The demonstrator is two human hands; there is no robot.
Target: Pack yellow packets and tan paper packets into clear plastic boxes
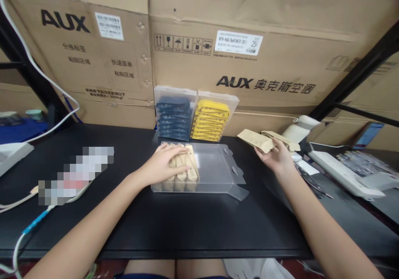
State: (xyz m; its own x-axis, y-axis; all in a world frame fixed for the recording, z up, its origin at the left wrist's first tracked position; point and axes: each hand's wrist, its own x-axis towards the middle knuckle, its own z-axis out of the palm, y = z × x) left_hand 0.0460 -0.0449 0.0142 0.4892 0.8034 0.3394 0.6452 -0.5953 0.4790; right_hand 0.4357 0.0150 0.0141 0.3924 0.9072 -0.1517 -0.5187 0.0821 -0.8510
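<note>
A clear plastic box (215,158) lies flat on the black table, its flaps open toward the right. Several tan paper packets (190,162) stand in a row in its left part. Across these packets my left hand (168,162) rests with fingers stretched out. My right hand (277,156) is raised to the right of the box, its thumb and fingers closed on a tan packet (255,139). Just behind those fingers is another tan packet (285,139); whether the hand touches it, I cannot tell.
Upright behind the box stand a clear case of blue packets (173,117) and one of yellow packets (212,119). A white cylindrical object (301,129) and a white power strip (346,175) are at right. A blurred-out item (76,177) with cables lies left. Large cardboard (264,71) closes the back.
</note>
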